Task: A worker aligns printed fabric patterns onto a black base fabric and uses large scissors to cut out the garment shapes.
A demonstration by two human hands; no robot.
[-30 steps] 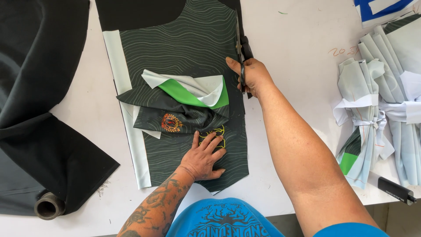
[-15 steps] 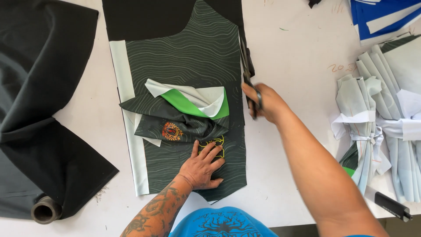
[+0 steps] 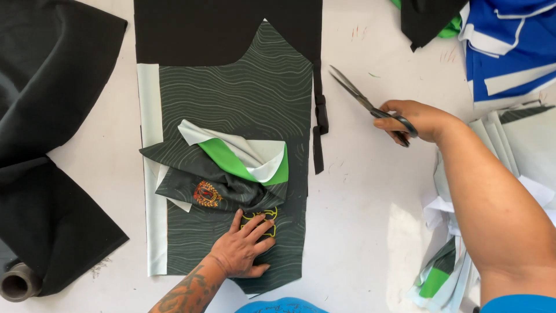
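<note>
A dark green fabric panel [image 3: 231, 98] with a wavy line pattern lies flat on the white table [image 3: 370, 232]. On it sits a bunched piece [image 3: 231, 168] with a bright green and white collar and a red and gold crest. My left hand [image 3: 242, 246] presses flat on the panel's lower part, fingers spread over a yellow outline. My right hand [image 3: 414, 120] holds a pair of scissors [image 3: 362, 101] to the right of the panel, lifted off the fabric, blades slightly apart and pointing up-left. A narrow black strip [image 3: 318, 124] hangs beside the panel's right edge.
Black fabric [image 3: 52, 145] from a roll [image 3: 16, 283] covers the left side. More black cloth [image 3: 226, 29] lies under the panel's top. Blue and white fabric [image 3: 509, 52] sits at the top right. A stack of pale cut pieces [image 3: 521, 150] is under my right arm.
My right hand has drawn the scissors away from the panel's right edge, out to the right. A black strip now lies separate along that edge. My left hand stays pressed down.
</note>
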